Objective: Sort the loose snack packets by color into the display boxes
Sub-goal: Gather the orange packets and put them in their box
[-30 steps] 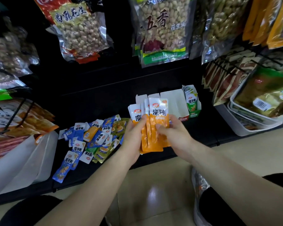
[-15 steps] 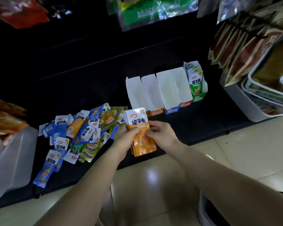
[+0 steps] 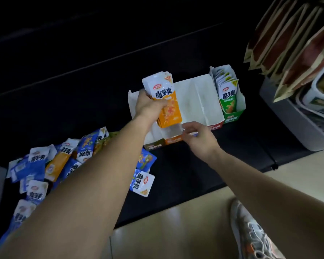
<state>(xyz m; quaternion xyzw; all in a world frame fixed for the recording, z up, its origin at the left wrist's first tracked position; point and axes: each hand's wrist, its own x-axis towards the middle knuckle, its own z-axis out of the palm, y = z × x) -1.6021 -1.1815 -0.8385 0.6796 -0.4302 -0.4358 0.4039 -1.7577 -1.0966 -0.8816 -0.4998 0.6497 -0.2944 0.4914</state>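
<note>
My left hand (image 3: pixel 149 106) grips a stack of orange snack packets (image 3: pixel 166 103), held upright just above the orange display box (image 3: pixel 173 136). My right hand (image 3: pixel 198 138) touches that box's front right corner with loosely curled fingers. A row of display boxes runs along the black shelf: an olive-fronted one (image 3: pixel 153 144) at the left, the orange one, a red-fronted one (image 3: pixel 214 126), and a green box (image 3: pixel 231 116) that holds green packets (image 3: pixel 227 94). Loose blue, orange and green packets (image 3: pixel 64 161) lie heaped at the left, partly hidden by my left forearm.
A grey bin (image 3: pixel 292 120) with hanging brown pouches (image 3: pixel 292 36) above it stands at the right. The black shelf (image 3: pixel 185 176) ends at a front edge over a beige tiled floor. A sneaker (image 3: pixel 251 232) shows at lower right.
My left hand has carried the orange stack from near the shelf's front edge up to the orange box. My right hand let go of the stack and moved to the box front.
</note>
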